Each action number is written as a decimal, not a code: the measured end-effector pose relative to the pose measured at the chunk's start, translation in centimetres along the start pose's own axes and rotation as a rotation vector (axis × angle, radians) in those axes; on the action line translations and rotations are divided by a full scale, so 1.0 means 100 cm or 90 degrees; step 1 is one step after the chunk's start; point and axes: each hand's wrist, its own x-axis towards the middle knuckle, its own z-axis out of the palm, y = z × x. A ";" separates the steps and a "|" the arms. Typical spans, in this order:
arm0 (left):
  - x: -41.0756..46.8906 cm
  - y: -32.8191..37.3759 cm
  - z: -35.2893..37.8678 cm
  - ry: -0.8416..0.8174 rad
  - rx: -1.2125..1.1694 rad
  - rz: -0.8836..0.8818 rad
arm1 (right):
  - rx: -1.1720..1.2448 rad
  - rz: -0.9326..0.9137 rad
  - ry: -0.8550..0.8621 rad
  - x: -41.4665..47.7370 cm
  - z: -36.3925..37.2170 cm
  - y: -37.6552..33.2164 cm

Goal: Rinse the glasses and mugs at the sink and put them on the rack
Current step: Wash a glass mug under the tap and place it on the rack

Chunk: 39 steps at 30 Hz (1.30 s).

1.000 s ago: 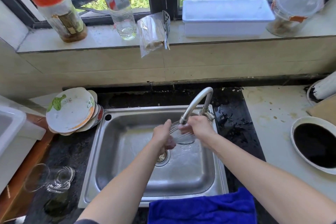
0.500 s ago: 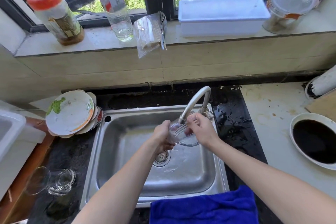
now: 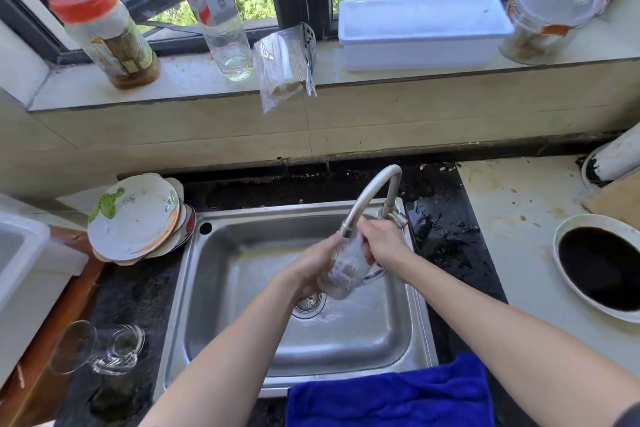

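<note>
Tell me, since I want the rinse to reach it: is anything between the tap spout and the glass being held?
Nothing visible. Both the left hand and right hand hold the glass right under the spout, over the sink.

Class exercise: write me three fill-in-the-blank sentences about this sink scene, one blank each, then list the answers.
1. Both hands hold a clear glass under the ____.
2. The cloth draped over the sink's front edge is ____.
3. The stack of plates sits to the ____ of the sink.

Answers: faucet; blue; left
</note>
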 end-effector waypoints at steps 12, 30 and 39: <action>0.031 -0.005 0.007 0.234 0.057 0.135 | -0.090 0.100 0.017 -0.004 0.000 0.012; 0.017 -0.008 0.003 0.274 0.095 0.289 | -0.027 0.089 0.004 -0.002 0.007 -0.001; 0.010 -0.012 -0.003 0.263 -0.079 0.144 | -0.022 -0.043 -0.066 -0.021 0.001 0.011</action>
